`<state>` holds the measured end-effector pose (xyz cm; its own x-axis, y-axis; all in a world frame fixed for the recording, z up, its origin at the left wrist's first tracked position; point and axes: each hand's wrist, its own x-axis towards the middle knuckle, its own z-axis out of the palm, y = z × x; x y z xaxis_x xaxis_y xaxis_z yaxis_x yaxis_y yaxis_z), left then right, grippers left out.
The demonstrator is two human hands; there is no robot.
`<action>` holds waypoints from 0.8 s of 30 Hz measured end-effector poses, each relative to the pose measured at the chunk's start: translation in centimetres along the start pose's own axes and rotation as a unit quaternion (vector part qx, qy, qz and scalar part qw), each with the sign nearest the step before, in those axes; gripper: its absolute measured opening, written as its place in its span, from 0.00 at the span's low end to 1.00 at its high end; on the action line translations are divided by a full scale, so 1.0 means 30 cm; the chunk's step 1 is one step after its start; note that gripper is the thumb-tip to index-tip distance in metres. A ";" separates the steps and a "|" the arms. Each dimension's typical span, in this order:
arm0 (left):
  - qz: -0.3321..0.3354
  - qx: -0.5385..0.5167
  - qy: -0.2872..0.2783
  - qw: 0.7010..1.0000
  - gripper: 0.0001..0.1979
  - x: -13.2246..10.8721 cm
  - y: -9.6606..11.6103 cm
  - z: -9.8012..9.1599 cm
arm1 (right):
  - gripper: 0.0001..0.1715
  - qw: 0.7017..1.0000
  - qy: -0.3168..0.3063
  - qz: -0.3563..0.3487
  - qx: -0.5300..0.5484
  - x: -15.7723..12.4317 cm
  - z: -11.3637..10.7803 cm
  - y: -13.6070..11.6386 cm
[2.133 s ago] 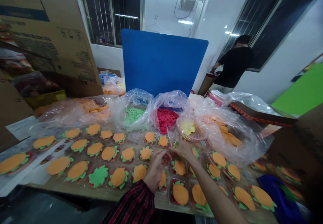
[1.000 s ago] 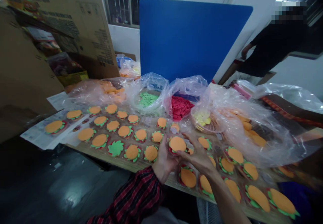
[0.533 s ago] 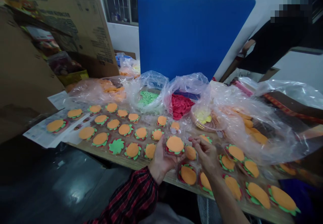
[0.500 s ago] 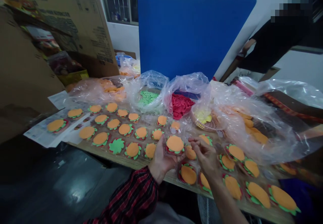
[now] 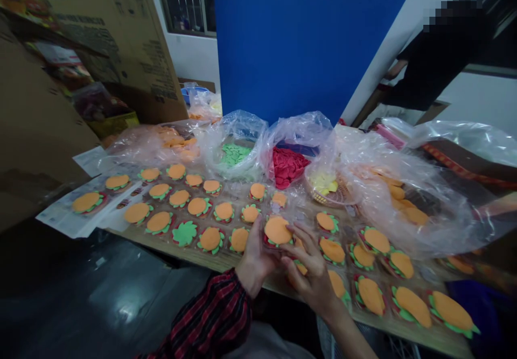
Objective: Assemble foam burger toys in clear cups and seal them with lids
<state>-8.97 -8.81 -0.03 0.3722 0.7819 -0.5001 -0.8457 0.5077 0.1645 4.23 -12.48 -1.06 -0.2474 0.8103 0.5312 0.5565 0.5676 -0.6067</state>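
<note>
My left hand is closed on a toy burger above the front edge of the table. It has an orange top bun with red and green layers below, and seems to sit in a clear plastic tray. My right hand meets the burger's right side, index finger at the bun's edge and thumb lower down. Part of another orange-bun burger shows behind the right fingers. Close by on the right lies a burger, and on the left another burger.
Rows of similar burgers cover the wooden table; one piece shows green on top. Behind stand plastic bags of green pieces and red pieces, a basket with yellow pieces, and a blue board. A person stands at right.
My right hand has moved left from beside the burger onto its right edge. My left hand keeps its hold, and the view has shifted slightly.
</note>
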 end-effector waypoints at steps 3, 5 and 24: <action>-0.008 -0.017 -0.020 1.000 0.20 -0.001 0.005 -0.010 | 0.10 0.991 0.067 0.101 0.049 0.025 -0.020 0.031; -0.013 -0.016 -0.023 1.000 0.19 -0.003 0.007 -0.016 | 0.13 0.987 0.097 0.125 0.023 0.052 -0.035 0.072; 0.053 0.000 -0.005 0.999 0.16 -0.028 0.005 0.005 | 0.16 0.996 0.046 0.074 -0.013 0.039 0.024 0.048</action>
<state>-9.36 -9.34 0.55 0.2844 0.8351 -0.4708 -0.8803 0.4220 0.2167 4.17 -10.62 -1.75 -0.0884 0.8672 0.4901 0.6022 0.4385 -0.6672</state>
